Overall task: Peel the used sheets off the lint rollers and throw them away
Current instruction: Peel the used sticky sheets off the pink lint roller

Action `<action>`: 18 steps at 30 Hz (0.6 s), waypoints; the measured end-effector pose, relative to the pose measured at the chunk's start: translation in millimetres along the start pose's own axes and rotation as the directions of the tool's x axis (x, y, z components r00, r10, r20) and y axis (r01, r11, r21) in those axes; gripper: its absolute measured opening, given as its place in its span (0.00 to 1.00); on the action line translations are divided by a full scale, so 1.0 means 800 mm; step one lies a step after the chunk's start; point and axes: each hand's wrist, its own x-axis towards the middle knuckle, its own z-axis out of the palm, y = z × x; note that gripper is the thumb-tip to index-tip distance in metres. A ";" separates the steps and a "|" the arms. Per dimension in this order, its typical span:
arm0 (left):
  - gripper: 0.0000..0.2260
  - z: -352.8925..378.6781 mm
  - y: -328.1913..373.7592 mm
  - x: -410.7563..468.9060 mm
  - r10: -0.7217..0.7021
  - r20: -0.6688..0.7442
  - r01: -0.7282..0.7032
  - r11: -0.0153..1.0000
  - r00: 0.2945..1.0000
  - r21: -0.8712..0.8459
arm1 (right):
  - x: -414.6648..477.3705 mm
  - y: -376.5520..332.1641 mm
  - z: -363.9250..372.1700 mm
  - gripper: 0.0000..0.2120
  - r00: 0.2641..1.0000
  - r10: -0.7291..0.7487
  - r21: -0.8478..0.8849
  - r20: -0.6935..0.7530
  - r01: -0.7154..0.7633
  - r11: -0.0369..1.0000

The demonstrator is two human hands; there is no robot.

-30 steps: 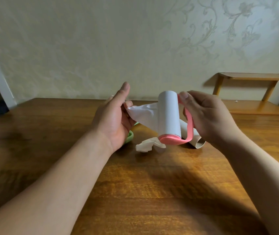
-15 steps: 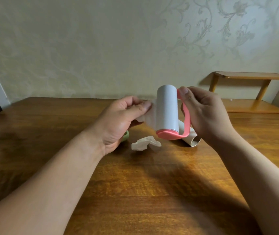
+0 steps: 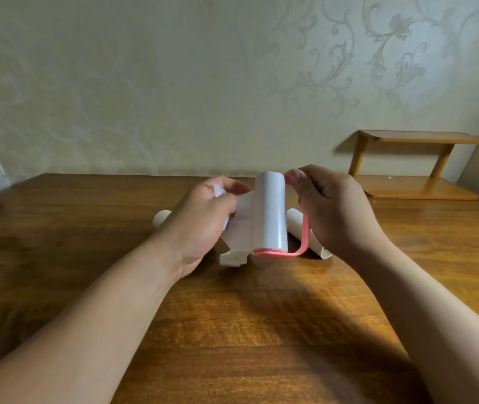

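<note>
White adhesive paper is the thing being worked here: the left hand [image 3: 203, 225] is pinching a half-peeled sheet [image 3: 239, 225] that is trailing off the left side of the pink lint roller [image 3: 270, 214], which is hanging upright in the air above the table [image 3: 232, 330]. The right hand [image 3: 331, 211] is closing its fingers around the roller's pink handle [image 3: 305, 228], on the roller's right. To my eye, the sheet will come away cleanly if the left hand is pulling steadily sideways and slightly down along the perforation while the right hand is keeping the handle from twisting; a jerky pull risks tearing the sheet or letting it stick back on itself.

The table is dark polished wood, running under the roller toward a pale patterned wall [image 3: 174, 83] behind it. Far right of the roller, a small wooden shelf [image 3: 415, 164] is standing against that wall. Just behind the roller on the right, a bare white tube [image 3: 299, 225] is lying on the wood; another white tube end [image 3: 161, 218] is peeking out left of the roller. Directly below the roller, a crumpled sheet [image 3: 232, 258] is sitting on the table.
</note>
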 end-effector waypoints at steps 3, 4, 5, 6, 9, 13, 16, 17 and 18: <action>0.17 0.001 0.002 -0.004 -0.039 0.027 0.039 0.999 0.999 -0.014 | -0.001 -0.001 0.002 0.14 1.000 -0.017 -0.042 -0.002 0.017 0.999; 0.17 0.000 0.002 -0.004 -0.040 0.040 0.040 0.999 0.998 -0.019 | -0.001 0.000 0.001 0.14 1.000 -0.021 -0.041 -0.005 0.020 0.999; 0.16 -0.001 0.002 -0.005 -0.039 0.066 0.040 0.999 0.997 -0.026 | -0.001 0.001 0.001 0.14 1.000 -0.020 -0.031 -0.007 0.020 0.999; 0.15 -0.001 0.003 -0.006 -0.039 0.095 0.043 0.998 0.995 -0.036 | 0.000 0.002 0.000 0.14 1.000 -0.015 -0.015 -0.006 0.015 1.000; 0.13 -0.006 0.005 -0.006 -0.052 0.115 0.062 0.995 0.992 -0.082 | 0.001 0.004 -0.001 0.15 1.000 0.003 0.036 0.006 -0.003 0.999; 0.07 -0.006 0.009 -0.009 -0.092 0.113 0.110 0.979 0.989 -0.172 | 0.004 0.006 0.001 0.18 1.000 0.008 0.048 0.003 -0.008 0.999; 0.11 -0.006 0.009 -0.007 -0.080 0.101 0.104 0.958 0.992 -0.267 | 0.003 0.006 0.001 0.20 1.000 -0.003 0.010 -0.012 0.004 1.000; 0.11 -0.006 0.010 -0.007 -0.083 0.092 0.106 0.951 0.992 -0.291 | 0.002 0.006 0.001 0.20 1.000 -0.007 -0.003 -0.018 0.007 1.000; 0.10 -0.007 0.010 -0.006 -0.087 0.085 0.110 0.944 0.993 -0.313 | 0.003 0.006 0.000 0.19 1.000 -0.008 -0.009 -0.024 0.008 1.000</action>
